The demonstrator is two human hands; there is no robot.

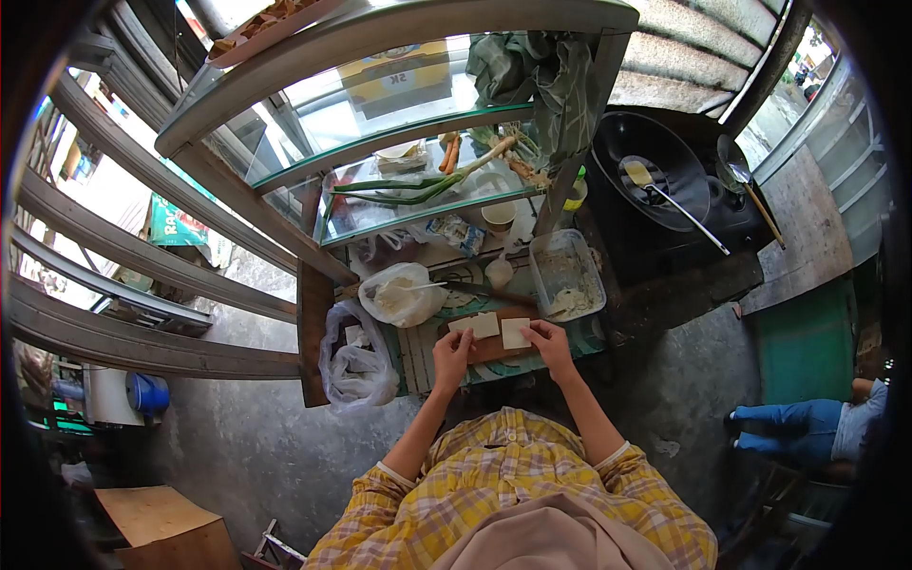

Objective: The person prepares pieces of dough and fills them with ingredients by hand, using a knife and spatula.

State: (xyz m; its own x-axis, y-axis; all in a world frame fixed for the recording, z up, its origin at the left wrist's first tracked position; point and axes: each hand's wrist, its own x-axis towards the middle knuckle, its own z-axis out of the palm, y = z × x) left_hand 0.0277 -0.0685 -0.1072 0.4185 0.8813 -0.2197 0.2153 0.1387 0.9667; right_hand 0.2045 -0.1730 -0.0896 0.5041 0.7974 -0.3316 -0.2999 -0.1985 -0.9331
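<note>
My left hand (453,359) pinches the near edge of a flat, pale square piece (478,325). My right hand (550,344) grips the right side of a second pale square (516,332). Both pieces are over a brown wooden board (492,350), side by side with a small gap; their exact kind cannot be made out. Just beyond my right hand stands a clear plastic tub (570,256) with pale, crumbly contents. A knife (480,289) lies behind the board. Left of it is a plastic bag of white stuff (403,293) with a utensil handle sticking out.
A glass-and-wood display case (432,223) rises ahead, with spring onions (408,195) and carrots (449,155) on its shelf. At right, a black wok (655,171) holds a long-handled turner (693,223). Another plastic bag (356,370) hangs at left. A person in jeans (793,427) is far right.
</note>
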